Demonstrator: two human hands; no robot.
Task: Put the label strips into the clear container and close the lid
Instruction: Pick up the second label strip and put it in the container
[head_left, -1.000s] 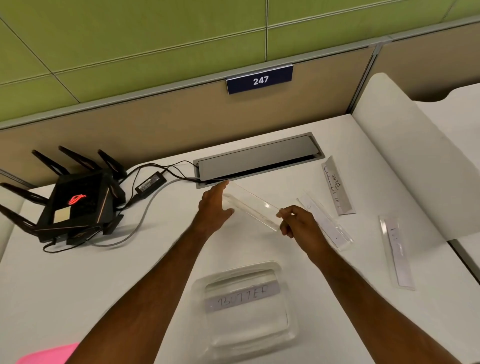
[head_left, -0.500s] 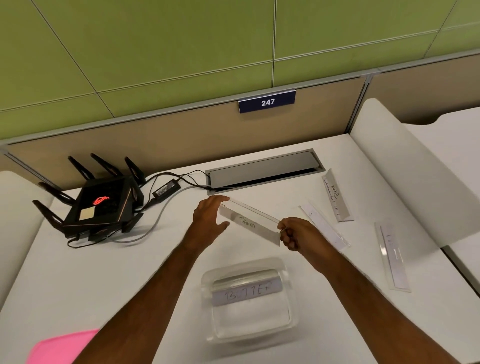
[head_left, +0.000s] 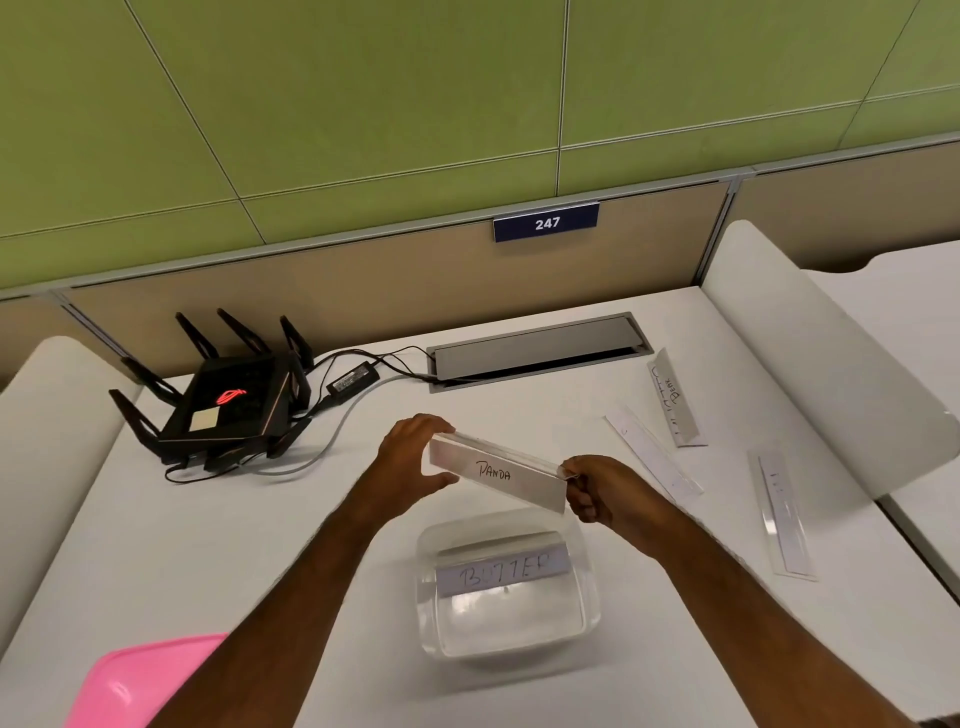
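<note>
A label strip marked "PANDA" (head_left: 496, 475) is held in the air by its two ends, tilted, just behind the clear container (head_left: 506, 636). My left hand (head_left: 410, 462) grips its left end and my right hand (head_left: 602, 491) pinches its right end. The container stands open on the white desk and holds one strip reading "BUTTER" (head_left: 501, 571). Three more strips lie flat on the desk to the right: one near the cable hatch (head_left: 672, 397), one in the middle (head_left: 652, 457), one farthest right (head_left: 782, 512). A pink lid (head_left: 140, 680) lies at the near left.
A black router (head_left: 226, 402) with antennas, its power brick (head_left: 353, 379) and cables sit at the back left. A grey cable hatch (head_left: 537, 351) is set in the desk at the back. White side dividers (head_left: 810, 353) and a tan back partition bound the desk.
Both hands have lifted the "PANDA" strip off the desk and brought it nearer, toward the container, turning its written face to the camera. The camera view has pulled back.
</note>
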